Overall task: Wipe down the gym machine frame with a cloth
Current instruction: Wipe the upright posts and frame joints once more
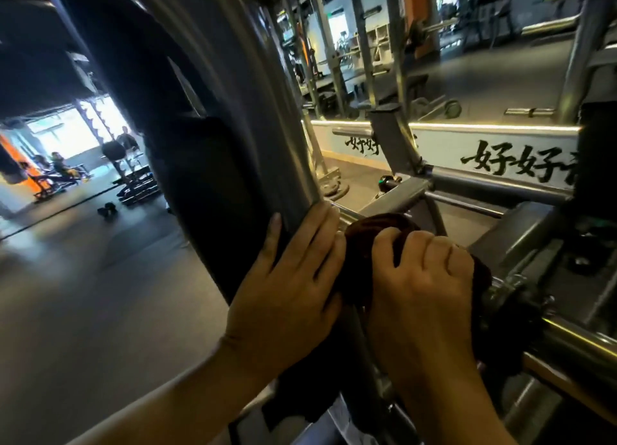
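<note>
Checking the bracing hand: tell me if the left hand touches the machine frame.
Touching. The head view shows the left hand flat against the frame upright, its fingers pressed on the metal.

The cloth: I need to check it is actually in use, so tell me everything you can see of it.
The cloth is dark brown, soft and bunched into a wad, like towelling. The right hand grips it with curled fingers, covering most of it, and holds it against the grey metal frame. The left hand lies flat on the frame beside it, touching its edge.
</note>
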Tool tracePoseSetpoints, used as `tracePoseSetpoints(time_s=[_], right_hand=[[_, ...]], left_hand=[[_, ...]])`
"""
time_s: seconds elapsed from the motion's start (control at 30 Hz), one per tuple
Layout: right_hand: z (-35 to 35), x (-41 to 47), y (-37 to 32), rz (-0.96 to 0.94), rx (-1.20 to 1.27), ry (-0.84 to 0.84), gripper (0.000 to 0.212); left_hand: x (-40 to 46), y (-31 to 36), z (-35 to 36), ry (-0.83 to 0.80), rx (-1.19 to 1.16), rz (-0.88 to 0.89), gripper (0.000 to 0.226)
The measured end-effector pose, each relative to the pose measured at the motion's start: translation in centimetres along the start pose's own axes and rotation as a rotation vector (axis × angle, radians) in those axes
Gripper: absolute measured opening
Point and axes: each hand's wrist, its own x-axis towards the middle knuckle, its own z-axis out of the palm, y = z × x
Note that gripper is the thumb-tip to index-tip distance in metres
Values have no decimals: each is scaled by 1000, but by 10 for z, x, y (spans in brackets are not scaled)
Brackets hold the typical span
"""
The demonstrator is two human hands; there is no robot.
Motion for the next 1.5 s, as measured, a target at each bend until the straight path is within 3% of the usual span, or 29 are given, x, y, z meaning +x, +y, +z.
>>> tracePoseSetpoints(time_s=[0.1,0.2,0.3,0.43,0.57,0.67,0.77,0.83,0.9,1.0,1.17,1.27,1.5], right_hand=[[-2,-1,1,26,13,-29,44],[-6,-2,2,-4,124,-46,46],[-12,-5,6,-82,275,-79,56],[-31,0,5,-73,560,-138,39],[-56,14,-13,142,1139,-229,25],[-71,47,-20,414,1573,-472,33],[-73,81,-20,586,1852,-701,21],[-66,89,-22,579,1805,-827,18],[-62,88,-24,384,1600,-765,21],[-63,77,-19,343,1472,-673,26],[-69,91,-13,433,1785,-688,23],[-53,106,-22,365,1595,-785,12],[-24,138,-25,-45,1146,-958,22]], left_hand=[[-3,0,0,-10,-17,2,60],[-3,0,-3,-15,-30,5,65],[-1,-1,-9,-19,-85,-6,62],[-1,-4,-23,-31,-210,-22,55],[-4,-15,-44,-23,-405,-68,51],[1,-39,-59,97,-398,-207,53],[14,-60,-67,191,-397,-282,60],[24,-60,-68,167,-386,-275,66],[33,-55,-67,130,-390,-280,73],[39,-47,-65,126,-450,-320,74],[39,-38,-61,131,-476,-332,72],[39,-35,-58,152,-466,-324,70],[44,-24,-66,86,-371,-417,72]])
